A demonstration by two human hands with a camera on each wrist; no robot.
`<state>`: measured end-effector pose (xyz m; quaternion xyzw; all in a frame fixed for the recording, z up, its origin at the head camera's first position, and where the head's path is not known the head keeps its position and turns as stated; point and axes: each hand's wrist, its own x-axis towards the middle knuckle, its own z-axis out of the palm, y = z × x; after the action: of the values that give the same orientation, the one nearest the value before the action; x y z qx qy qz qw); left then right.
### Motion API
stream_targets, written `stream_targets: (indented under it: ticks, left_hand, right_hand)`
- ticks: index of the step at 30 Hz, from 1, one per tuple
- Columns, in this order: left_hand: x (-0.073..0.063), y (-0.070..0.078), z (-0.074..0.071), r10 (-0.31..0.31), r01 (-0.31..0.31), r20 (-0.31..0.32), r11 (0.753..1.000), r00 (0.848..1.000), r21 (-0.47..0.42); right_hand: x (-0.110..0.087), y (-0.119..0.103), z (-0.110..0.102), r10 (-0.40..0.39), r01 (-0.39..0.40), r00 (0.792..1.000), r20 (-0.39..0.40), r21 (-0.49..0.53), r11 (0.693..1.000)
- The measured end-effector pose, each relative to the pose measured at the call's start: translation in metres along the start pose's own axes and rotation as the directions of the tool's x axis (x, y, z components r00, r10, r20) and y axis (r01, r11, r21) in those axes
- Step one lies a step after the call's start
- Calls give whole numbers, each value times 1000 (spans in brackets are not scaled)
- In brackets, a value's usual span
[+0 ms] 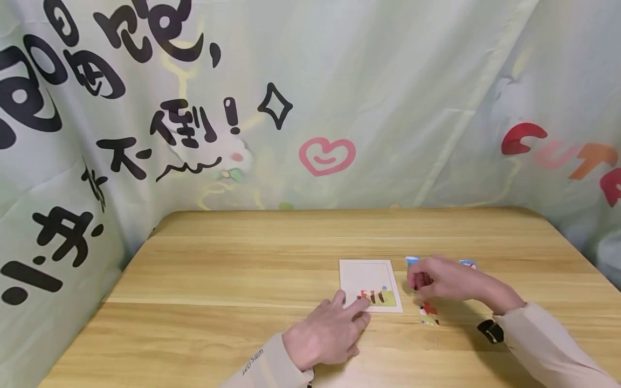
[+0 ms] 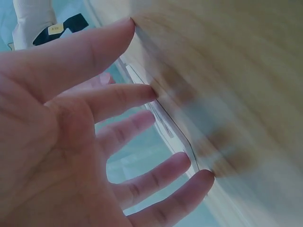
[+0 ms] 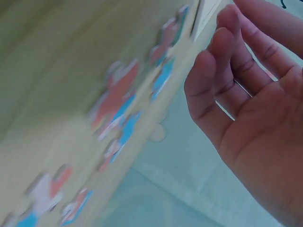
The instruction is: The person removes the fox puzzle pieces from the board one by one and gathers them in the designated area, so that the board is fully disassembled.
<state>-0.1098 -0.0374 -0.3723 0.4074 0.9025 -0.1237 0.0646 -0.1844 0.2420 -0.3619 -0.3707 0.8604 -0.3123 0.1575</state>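
A white puzzle tray (image 1: 361, 276) lies on the table, with joined picture pieces (image 1: 387, 297) along its lower right. My left hand (image 1: 331, 330) has its fingers spread, the fingertips at the tray's lower edge and over the leftmost piece. To the right of the tray, my right hand (image 1: 448, 277) hovers over loose jigsaw pieces, its fingers bent and the thumb apart from them. In the right wrist view, nothing shows between the right fingers (image 3: 202, 78). A piece with red and green (image 1: 429, 313) lies below this hand, and a blue one (image 1: 412, 261) at its far side.
Another loose piece (image 1: 468, 264) lies beyond the right wrist. Several pieces (image 3: 116, 94) are scattered on the wood in the right wrist view. The wooden table (image 1: 218, 275) reaches back to a printed curtain (image 1: 388, 108). A black band (image 1: 491, 331) sits at the right cuff.
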Motion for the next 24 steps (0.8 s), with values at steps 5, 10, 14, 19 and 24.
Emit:
stream_targets:
  ticks: [5, 10, 14, 19, 24]
  left_hand:
    - [0, -2, 0, 3, -3, 11, 1000, 1000, 8]
    - [0, -4, 0, 21, -22, 14, 1000, 1000, 19]
    - [1, -5, 0, 35, -35, 28, 999, 999, 20]
    - [1, -5, 1, 44, -45, 41, 999, 998, 21]
    - [1, -5, 1, 43, -44, 40, 999, 998, 23]
  right_hand:
    - [17, -13, -1, -33, 33, 999, -1, -35, 999]
    - [37, -20, 5, -59, 59, 998, 0, -67, 996]
    - [50, -22, 14, -119, 120, 993, 19, -94, 988]
    - [60, -23, 22, -108, 115, 990, 90, -73, 991]
    - [63, -23, 23, -97, 107, 987, 129, -71, 992]
